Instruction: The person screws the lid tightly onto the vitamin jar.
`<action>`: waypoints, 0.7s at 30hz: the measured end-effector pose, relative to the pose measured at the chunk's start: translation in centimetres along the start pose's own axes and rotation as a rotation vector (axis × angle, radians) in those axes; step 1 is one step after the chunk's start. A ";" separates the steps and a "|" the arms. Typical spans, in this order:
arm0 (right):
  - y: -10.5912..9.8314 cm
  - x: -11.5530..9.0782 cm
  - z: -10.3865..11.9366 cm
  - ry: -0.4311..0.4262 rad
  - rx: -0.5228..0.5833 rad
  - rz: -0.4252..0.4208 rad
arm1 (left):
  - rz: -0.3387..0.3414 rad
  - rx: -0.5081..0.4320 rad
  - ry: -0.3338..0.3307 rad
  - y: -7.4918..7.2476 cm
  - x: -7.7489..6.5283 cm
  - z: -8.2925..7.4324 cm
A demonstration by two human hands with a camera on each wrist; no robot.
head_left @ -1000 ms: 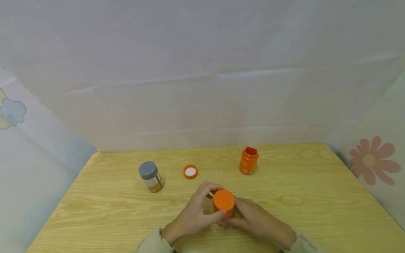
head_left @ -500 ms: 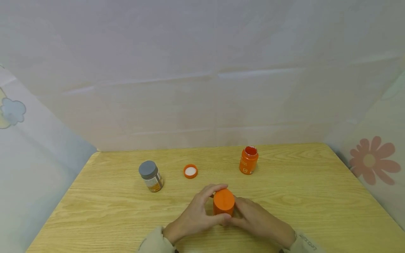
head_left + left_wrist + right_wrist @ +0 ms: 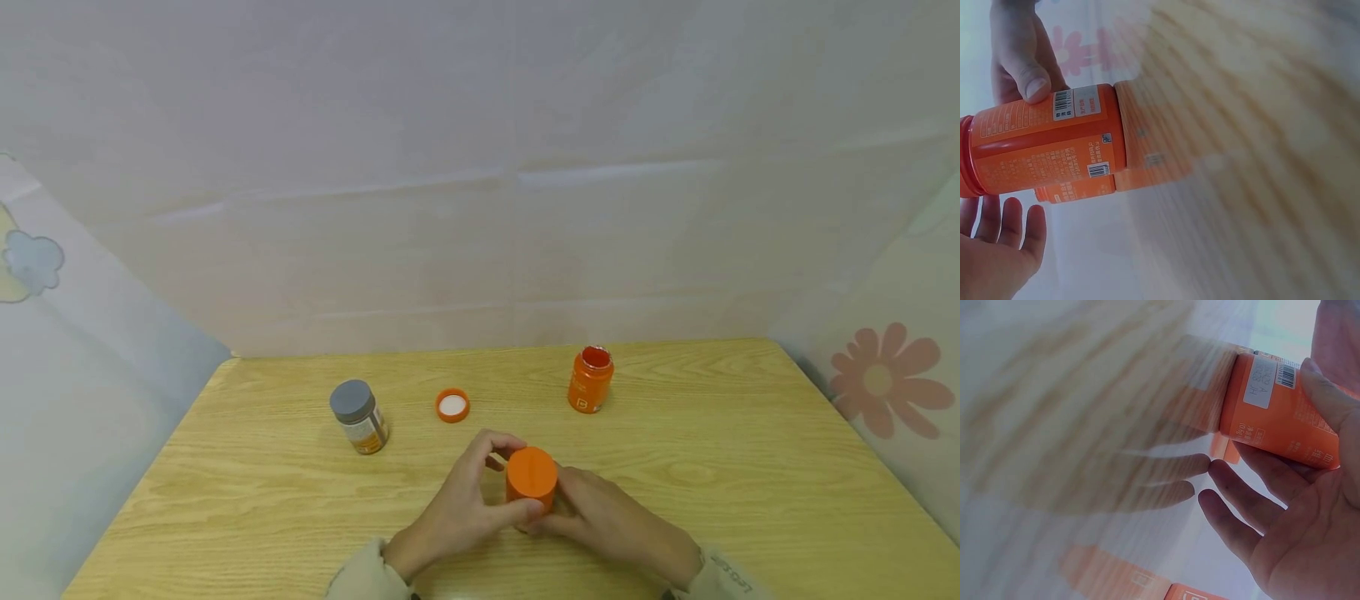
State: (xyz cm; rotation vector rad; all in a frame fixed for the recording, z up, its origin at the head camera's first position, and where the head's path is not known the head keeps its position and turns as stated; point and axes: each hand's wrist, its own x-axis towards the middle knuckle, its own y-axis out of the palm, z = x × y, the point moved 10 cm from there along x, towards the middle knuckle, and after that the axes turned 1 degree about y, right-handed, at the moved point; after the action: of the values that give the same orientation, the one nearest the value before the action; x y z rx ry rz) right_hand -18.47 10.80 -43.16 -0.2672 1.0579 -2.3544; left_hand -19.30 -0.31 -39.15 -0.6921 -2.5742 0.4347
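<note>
An orange bottle with printed labels and a barcode stands upright on the table, its orange lid in place. My left hand curves round the lid, thumb on the near side and fingers on the far side. Lower down, my right hand grips the bottle's body between thumb and index finger. In the right wrist view, the other fingers of that hand spread loosely below. Behind stands a second orange bottle, uncapped and red inside. Another orange lid lies with its white inside up.
A bottle with a grey lid stands at the left of the wooden table. White sheeting hangs behind the table and along both sides. The tabletop mirrors the bottles in the wrist views.
My left thumb and fingers have slid round the lid and then back again. The right hand and the bottle have stayed in the same spot.
</note>
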 end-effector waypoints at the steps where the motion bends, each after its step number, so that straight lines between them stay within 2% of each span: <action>1: 0.0 0.0 0.0 0.002 -0.001 0.002 | 0.005 0.005 0.006 0.0 0.0 -0.1; 5: 0.0 0.0 -0.1 -0.004 -0.007 0.002 | 0.034 0.021 0.021 0.2 -0.2 -0.3; 9: -0.1 -0.1 0.0 -0.018 -0.022 -0.011 | 0.055 0.020 0.006 0.5 -0.2 -0.3; 17: -0.3 -0.2 0.0 -0.002 -0.061 -0.017 | 0.055 0.005 -0.026 0.8 0.0 0.0; 21: -0.2 -0.2 -0.2 0.023 -0.034 -0.001 | 0.024 -0.016 -0.037 0.5 0.1 0.2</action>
State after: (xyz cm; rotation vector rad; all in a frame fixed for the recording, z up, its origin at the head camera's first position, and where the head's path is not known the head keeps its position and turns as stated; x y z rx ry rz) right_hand -18.43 11.13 -43.12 -0.2541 1.1094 -2.3472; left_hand -19.22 0.14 -39.50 -0.7279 -2.6087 0.4395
